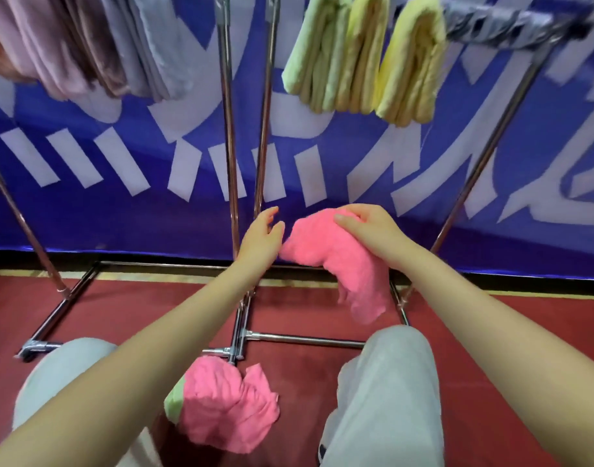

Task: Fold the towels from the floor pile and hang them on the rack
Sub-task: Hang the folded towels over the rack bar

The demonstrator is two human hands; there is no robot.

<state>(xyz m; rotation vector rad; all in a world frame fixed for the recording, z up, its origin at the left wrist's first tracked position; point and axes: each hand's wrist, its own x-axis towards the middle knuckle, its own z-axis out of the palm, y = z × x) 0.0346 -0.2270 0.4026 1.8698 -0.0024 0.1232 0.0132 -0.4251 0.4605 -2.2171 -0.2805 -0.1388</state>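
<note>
**Pink towel in my right grip, below the rack**

While I am crouching on the red floor (pixel 490 348), my knees in grey trousers (pixel 383 382) are showing at the bottom of the view, and the floor pile (pixel 226 404) is lying between them: crumpled pink cloth with a strip of pale green at its left edge. It is sitting just in front of the chrome base bars where the two racks meet.

Beyond the pile, both my forearms are reaching forward. My right hand (pixel 369 227) is grasping a pink towel (pixel 342 261) from above, fingers curled over its bunched top, and the rest of the cloth is hanging down loose toward my right knee. My left hand (pixel 263 235) is released, fingers relaxed and slightly spread, its fingertips just beside the towel's left edge; I cannot tell whether they are touching it.

Farther off, the rack (pixel 267 106) is rising on chrome posts in front of a blue banner (pixel 120 203) with white markings. Folded yellow-green towels (pixel 366 59) are hanging over the right rail, and pink, brown and grey towels (pixel 76 45) are hanging over the left one.
</note>
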